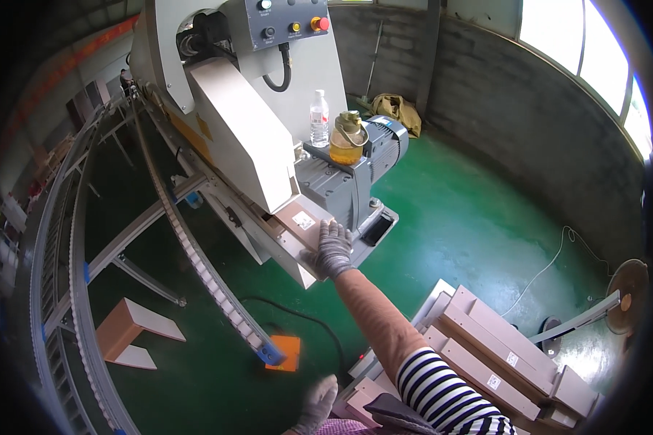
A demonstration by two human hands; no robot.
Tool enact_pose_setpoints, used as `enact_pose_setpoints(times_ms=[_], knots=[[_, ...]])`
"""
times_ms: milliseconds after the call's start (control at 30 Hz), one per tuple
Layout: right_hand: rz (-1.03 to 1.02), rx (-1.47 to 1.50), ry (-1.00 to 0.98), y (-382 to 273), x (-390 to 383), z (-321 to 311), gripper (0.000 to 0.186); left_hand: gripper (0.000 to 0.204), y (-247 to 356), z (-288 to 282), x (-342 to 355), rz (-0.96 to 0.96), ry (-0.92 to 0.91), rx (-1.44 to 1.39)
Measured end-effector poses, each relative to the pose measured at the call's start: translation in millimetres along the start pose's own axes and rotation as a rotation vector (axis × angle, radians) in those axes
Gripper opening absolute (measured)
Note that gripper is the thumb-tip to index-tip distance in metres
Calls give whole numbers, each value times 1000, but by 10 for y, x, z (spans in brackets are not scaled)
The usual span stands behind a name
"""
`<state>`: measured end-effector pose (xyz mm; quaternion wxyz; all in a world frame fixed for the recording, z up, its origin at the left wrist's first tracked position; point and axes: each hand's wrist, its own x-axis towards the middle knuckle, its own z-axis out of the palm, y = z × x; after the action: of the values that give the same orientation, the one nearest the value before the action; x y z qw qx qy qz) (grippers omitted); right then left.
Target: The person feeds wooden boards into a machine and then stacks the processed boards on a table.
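My right hand (334,250), in a grey glove, presses with outstretched fingers against the near end of a brown board (302,220) with a white label. The board's far end is hidden beneath the long white machine cover (248,134). Below the board lies a pale metal bed (295,265) of the machine. Close to my body at the bottom of the view, my left hand (318,404), gloved too, has its fingers stretched upward and nothing visible in them. It is slightly blurred.
A control box (286,22) with buttons tops the machine. A water bottle (319,118) and a jug (347,141) stand by the grey motor (386,148). Left, a curved roller conveyor (196,257) runs past a bent panel (127,330). Labelled boards (486,355) are stacked right, beside a fan (626,297).
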<state>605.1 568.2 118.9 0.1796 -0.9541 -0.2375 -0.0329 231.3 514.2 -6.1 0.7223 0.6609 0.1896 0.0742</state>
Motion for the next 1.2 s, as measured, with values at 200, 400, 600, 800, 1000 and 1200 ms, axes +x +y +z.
enact_pose_setpoints(times_ms=[200, 400, 600, 800, 1000, 1200], knots=[[-21, 8, -34, 186, -413, -16, 80, 36, -163, -412, -323, -351, 74, -88], [54, 132, -157, 1314, -2623, -413, 89, 52, 220, -44, 460, -389, 81, -671], [344, 132, -461, 2546, -5311, -786, 93, 49, 26, 1172, 255, -708, -331, -414], [715, -53, -400, 3709, -7786, -1325, 89, 61, -796, 3177, -1316, -710, -846, -162], [871, -139, -334, 4711, -9011, -1934, 78, 61, -1313, 4647, -2412, -405, -1043, 124], [892, -210, -410, 5517, -9502, -1595, 82, 62, -1532, 5125, -2879, 222, -1035, 778]])
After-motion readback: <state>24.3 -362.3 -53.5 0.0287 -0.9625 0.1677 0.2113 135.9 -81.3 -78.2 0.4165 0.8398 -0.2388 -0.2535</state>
